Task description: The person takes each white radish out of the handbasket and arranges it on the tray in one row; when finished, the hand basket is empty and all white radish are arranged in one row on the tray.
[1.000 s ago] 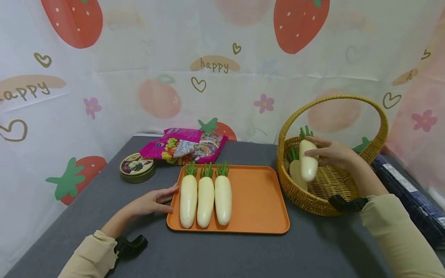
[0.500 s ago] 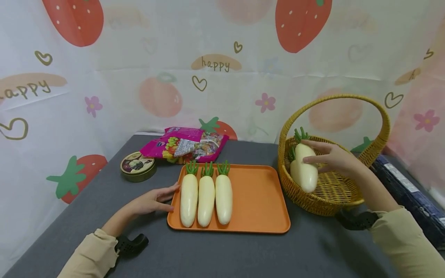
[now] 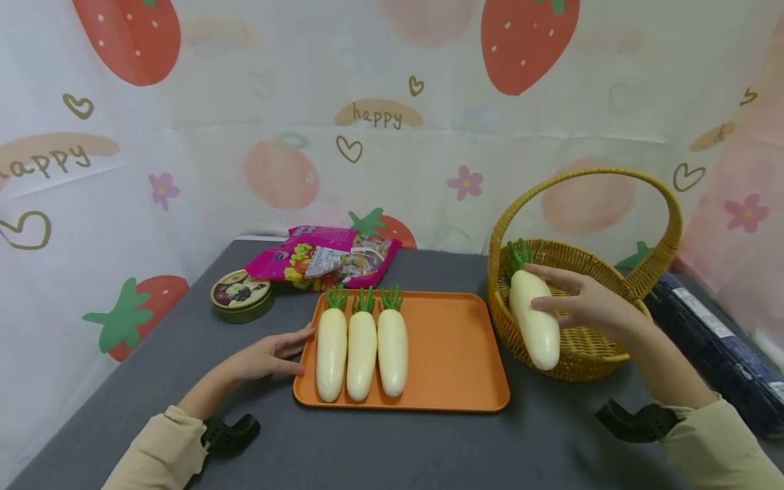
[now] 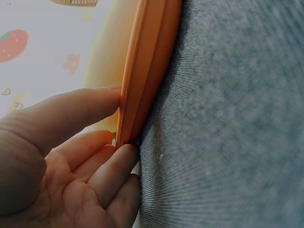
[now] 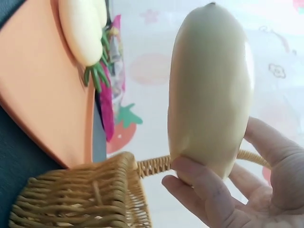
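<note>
My right hand (image 3: 584,303) grips a white radish (image 3: 534,323) with green leaf stubs, tilted over the front left of the wicker basket (image 3: 591,350). In the right wrist view, the thumb and fingers hold this radish (image 5: 211,90) near one end, its bare tip pointing away. Three more white radishes, the middle one (image 3: 363,354) among them, lie side by side on the left half of an orange tray (image 3: 453,354). My left hand (image 3: 263,357) touches the tray's left edge; in the left wrist view its thumb and fingertips rest against the rim (image 4: 142,71).
Behind the tray lies a pink snack bag (image 3: 331,258). A round tin (image 3: 242,296) stands to its left. Right of the basket is a long dark package (image 3: 723,347). The basket's tall handle (image 3: 584,173) arches above it. A printed curtain (image 3: 392,170) hangs behind the table.
My right hand has moved the white radish toward the front, and the radish now tilts more. It covers the spot where another radish showed inside the basket. My left hand stays put.
</note>
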A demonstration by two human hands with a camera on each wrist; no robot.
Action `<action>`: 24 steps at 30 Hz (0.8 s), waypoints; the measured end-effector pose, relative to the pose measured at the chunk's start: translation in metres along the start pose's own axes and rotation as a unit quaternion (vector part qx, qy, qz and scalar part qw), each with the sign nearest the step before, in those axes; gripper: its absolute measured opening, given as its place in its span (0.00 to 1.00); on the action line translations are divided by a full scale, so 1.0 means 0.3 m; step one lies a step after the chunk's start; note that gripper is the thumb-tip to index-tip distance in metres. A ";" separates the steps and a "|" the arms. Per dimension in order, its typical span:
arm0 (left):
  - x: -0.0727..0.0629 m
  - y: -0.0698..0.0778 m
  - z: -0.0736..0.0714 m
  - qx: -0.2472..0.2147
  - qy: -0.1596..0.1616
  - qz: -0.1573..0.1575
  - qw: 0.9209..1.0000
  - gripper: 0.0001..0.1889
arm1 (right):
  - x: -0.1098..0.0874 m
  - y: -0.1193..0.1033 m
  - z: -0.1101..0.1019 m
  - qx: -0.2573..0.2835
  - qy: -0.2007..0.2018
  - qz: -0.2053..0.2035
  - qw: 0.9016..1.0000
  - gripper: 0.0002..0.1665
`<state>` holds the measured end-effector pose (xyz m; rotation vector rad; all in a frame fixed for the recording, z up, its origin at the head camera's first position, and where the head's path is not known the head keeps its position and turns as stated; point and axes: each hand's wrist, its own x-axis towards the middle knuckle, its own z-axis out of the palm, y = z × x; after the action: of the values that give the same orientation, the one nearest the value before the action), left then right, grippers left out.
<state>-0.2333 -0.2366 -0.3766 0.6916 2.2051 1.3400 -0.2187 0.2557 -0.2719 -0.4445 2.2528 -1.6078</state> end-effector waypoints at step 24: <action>0.001 0.001 0.003 -0.004 0.001 0.003 1.000 0.37 | -0.025 0.016 0.149 0.056 -0.056 -0.004 0.997 0.39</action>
<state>-0.2330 -0.2357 -0.3769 0.6959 2.1988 1.3526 -0.1924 0.2226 -0.2893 -0.5015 2.0709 -1.6600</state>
